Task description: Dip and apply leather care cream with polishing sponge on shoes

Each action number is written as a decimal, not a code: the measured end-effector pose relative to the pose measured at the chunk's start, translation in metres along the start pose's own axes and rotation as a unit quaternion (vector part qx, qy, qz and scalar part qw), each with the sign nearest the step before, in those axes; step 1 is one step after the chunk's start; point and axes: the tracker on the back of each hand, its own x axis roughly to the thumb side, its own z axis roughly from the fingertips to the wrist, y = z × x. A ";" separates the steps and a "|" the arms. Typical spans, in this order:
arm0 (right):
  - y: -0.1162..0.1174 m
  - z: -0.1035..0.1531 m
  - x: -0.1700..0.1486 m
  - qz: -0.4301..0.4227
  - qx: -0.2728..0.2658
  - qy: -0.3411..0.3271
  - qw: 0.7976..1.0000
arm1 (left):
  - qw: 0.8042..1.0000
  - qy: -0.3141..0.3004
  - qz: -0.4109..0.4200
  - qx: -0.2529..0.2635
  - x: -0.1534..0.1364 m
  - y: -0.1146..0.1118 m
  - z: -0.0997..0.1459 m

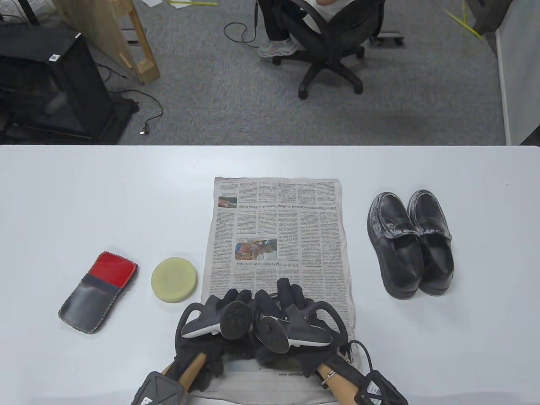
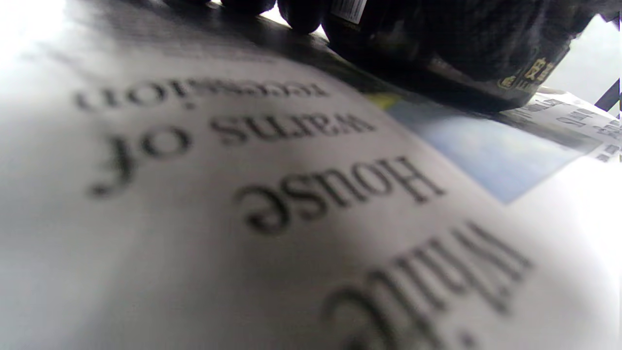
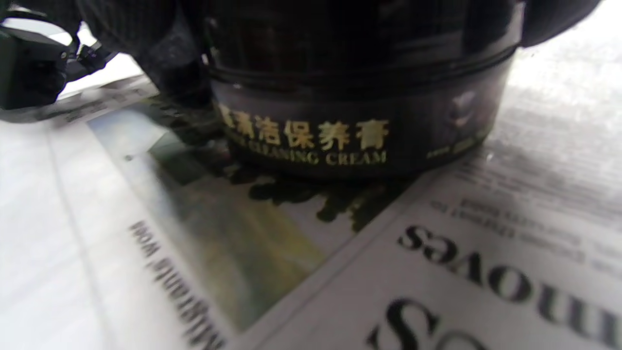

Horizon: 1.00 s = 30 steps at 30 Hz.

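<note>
A black cream jar (image 3: 359,121) with gold lettering stands on the newspaper (image 1: 274,219) near the table's front edge. In the table view both gloved hands cover it. My right hand (image 1: 291,295) curls its fingers (image 3: 549,19) over the jar's lid. My left hand (image 1: 230,301) grips the jar's side; its fingertips (image 2: 301,14) sit beside the jar (image 2: 452,53). A round pale-yellow polishing sponge (image 1: 174,280) lies left of the paper, apart from the hands. A pair of black leather shoes (image 1: 411,242) stands right of the paper, toes pointing away.
A grey and red cloth pouch (image 1: 99,292) lies at the left, beyond the sponge. A cable (image 1: 363,358) trails from the right wrist over the paper's corner. Past the table's far edge, a person sits in an office chair (image 1: 329,50).
</note>
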 end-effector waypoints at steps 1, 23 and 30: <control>0.001 -0.001 -0.001 -0.001 -0.003 -0.004 1.000 | 1.000 0.000 0.000 0.000 0.000 0.000 0.000; -0.002 0.005 -0.004 -0.012 -0.032 -0.030 0.999 | 1.000 0.000 0.001 0.001 0.000 0.000 0.000; 0.001 0.003 -0.006 -0.012 -0.023 -0.023 0.999 | 1.000 0.000 0.003 0.001 -0.001 0.000 0.000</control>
